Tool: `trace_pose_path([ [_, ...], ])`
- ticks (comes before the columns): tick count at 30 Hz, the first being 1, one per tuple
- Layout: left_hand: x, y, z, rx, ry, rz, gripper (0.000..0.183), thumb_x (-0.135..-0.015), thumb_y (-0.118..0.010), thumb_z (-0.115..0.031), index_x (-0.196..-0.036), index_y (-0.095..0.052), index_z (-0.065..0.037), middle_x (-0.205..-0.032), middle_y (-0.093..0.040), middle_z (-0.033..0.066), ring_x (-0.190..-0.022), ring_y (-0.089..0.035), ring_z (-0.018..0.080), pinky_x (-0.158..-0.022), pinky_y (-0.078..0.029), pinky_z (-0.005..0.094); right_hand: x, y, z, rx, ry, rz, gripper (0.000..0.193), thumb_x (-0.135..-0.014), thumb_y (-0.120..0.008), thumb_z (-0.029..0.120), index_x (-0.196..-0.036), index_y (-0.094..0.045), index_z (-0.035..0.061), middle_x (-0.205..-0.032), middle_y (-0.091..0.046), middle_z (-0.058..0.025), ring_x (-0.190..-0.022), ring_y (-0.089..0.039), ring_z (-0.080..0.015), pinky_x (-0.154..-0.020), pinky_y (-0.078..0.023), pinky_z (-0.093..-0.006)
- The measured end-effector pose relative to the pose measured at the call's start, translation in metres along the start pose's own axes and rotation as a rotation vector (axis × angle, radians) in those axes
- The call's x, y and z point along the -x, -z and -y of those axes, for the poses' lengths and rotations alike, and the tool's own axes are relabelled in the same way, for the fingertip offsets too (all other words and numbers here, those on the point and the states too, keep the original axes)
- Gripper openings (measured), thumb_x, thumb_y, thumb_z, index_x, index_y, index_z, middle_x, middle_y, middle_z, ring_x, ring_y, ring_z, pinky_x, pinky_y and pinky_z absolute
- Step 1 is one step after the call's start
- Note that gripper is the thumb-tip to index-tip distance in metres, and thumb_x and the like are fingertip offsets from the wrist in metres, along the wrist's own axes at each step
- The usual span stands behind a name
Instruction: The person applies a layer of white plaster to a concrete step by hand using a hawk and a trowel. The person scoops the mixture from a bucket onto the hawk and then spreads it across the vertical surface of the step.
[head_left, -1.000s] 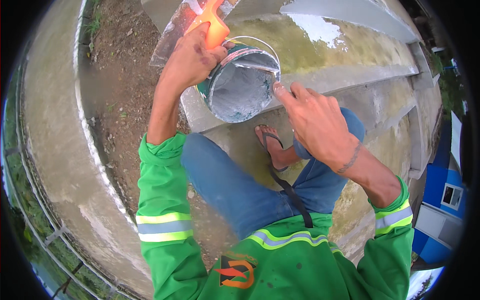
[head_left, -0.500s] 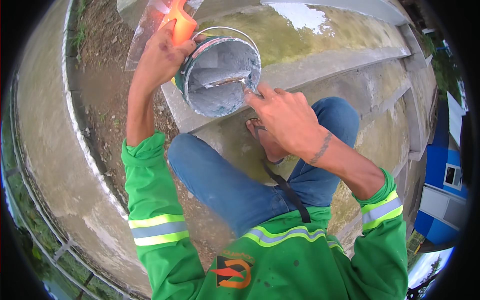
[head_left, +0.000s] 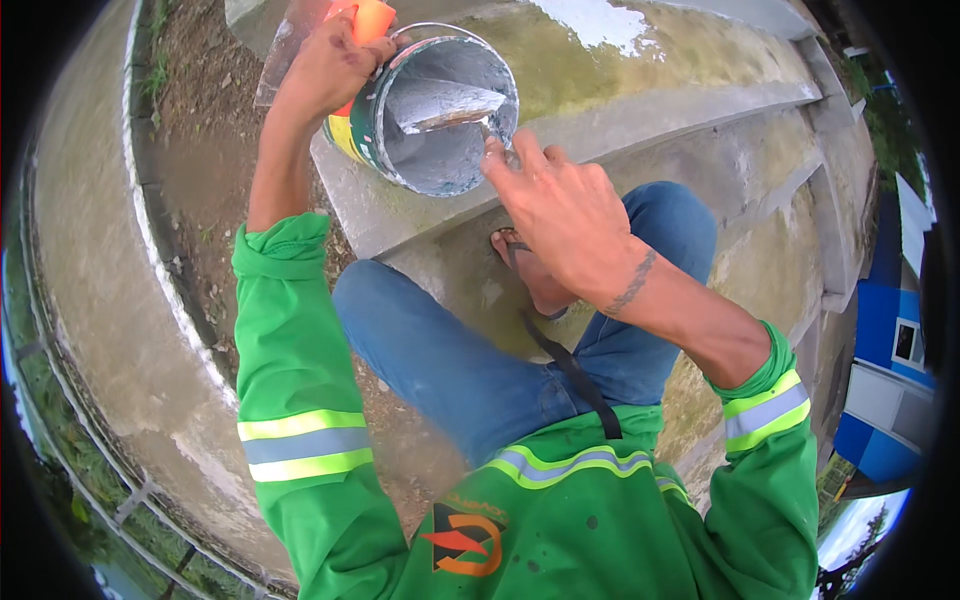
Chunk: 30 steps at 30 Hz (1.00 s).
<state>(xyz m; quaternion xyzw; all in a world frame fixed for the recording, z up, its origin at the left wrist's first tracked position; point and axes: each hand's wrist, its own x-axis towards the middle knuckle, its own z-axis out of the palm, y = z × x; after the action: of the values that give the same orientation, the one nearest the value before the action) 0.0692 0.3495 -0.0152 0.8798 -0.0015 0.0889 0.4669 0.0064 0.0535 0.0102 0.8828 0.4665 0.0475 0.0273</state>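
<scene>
A tilted bucket (head_left: 371,125) stands on a concrete ledge, its mouth turned toward me and its inner wall smeared with pale grey paste. My left hand (head_left: 328,68) is closed around the orange handle of a flat trowel (head_left: 372,20), while its fingertips also reach the bucket's rim. The trowel's broad blade is partly cut off at the top edge. My right hand (head_left: 565,205) is closed on a putty knife (head_left: 455,118), whose handle is mostly hidden by the fingers. Inside the bucket's mouth, the knife's wide blade carries whitish paste.
The concrete ledge (head_left: 370,215) runs away to the right with a step below it. Bare soil with small stones (head_left: 200,165) borders it on the left, beside a white-edged pavement (head_left: 95,260). My sandalled foot (head_left: 535,275) rests close under the bucket.
The bucket has tipped further and its mouth has shifted slightly up the view. My left hand has moved up with the trowel. The putty knife has risen inside the bucket, its coated blade showing more.
</scene>
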Motion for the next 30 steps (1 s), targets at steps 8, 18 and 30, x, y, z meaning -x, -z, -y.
trace_pose_path([
  [8, -0.027, -0.017, -0.028, -0.057, 0.002, -0.047, 0.029, -0.087, -0.067, -0.017, -0.108, -0.062, 0.001, -0.089, -0.069, 0.0097, -0.081, -0.065, 0.0182, -0.071, -0.051, 0.0306, -0.027, -0.046, -0.005, 0.255, -0.052, -0.222, 0.034, -0.076, -0.069, 0.014, -0.108, -0.065, 0.003, -0.099, -0.06, -0.0141, -0.083, -0.063, -0.0214, -0.053, -0.054, -0.0326],
  [18, -0.055, -0.025, -0.026, -0.215, 0.277, 0.188, 0.033, -0.091, -0.067, -0.016, -0.116, -0.06, 0.004, -0.096, -0.071, 0.0068, -0.085, -0.066, 0.0109, -0.074, -0.053, 0.0256, -0.02, 0.017, 0.006, 0.07, 0.025, 0.424, 0.026, -0.078, -0.07, 0.014, -0.103, -0.073, 0.0068, -0.096, -0.066, -0.0157, -0.088, -0.069, -0.0213, -0.059, -0.058, -0.0324],
  [30, -0.019, -0.041, -0.026, -0.09, 0.088, 0.023, 0.065, -0.087, -0.069, -0.028, -0.13, -0.047, 0.015, -0.106, -0.068, 0.0224, -0.102, -0.064, 0.0301, -0.089, -0.049, 0.0339, -0.009, -0.015, -0.014, 0.0, 0.011, 0.183, 0.017, -0.078, -0.066, 0.009, -0.092, -0.073, 0.0027, -0.092, -0.069, -0.0169, -0.082, -0.071, -0.0255, -0.065, -0.058, -0.0348],
])
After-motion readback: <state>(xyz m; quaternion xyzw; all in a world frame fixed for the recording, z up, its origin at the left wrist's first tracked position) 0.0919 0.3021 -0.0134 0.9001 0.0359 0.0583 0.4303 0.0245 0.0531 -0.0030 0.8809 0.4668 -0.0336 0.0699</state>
